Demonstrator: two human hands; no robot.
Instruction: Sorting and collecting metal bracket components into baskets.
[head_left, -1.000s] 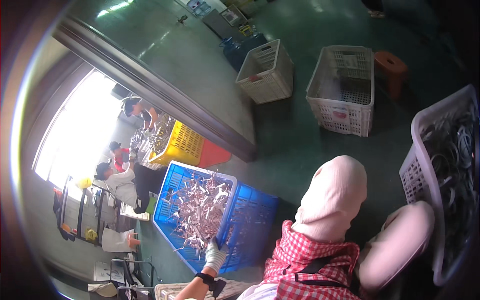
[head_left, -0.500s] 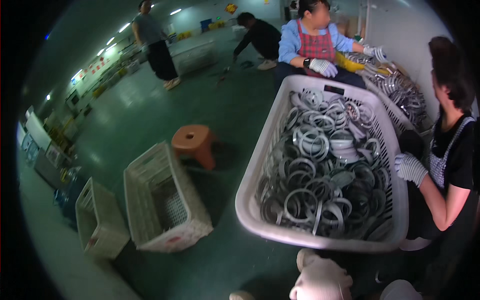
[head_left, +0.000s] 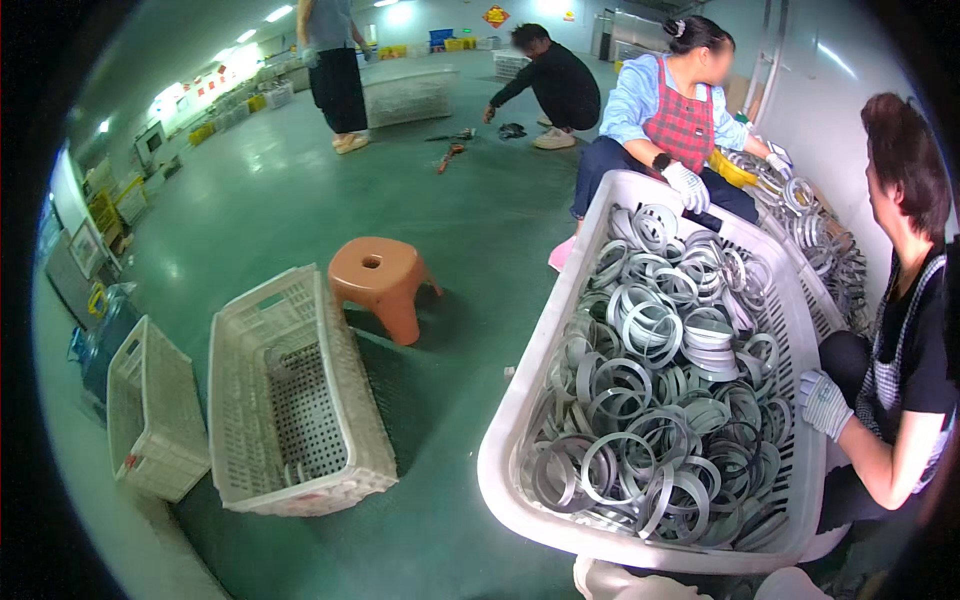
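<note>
Head view: fingers not made out; pale shapes [head_left: 620, 585] at 6 o'clock, grip state cannot be told. White basket [head_left: 520, 420] of metal rings [head_left: 650, 400] lay at 4 o'clock. Step judged: ring sorting. A next pick would call for reaching toward 12 o'clock.

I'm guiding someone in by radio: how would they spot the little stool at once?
Start at the big white basket heaped with metal rings. Look to its left on the green floor: the stool stands beside an empty white crate. It alone is orange-brown, with a hole in its seat.
</note>
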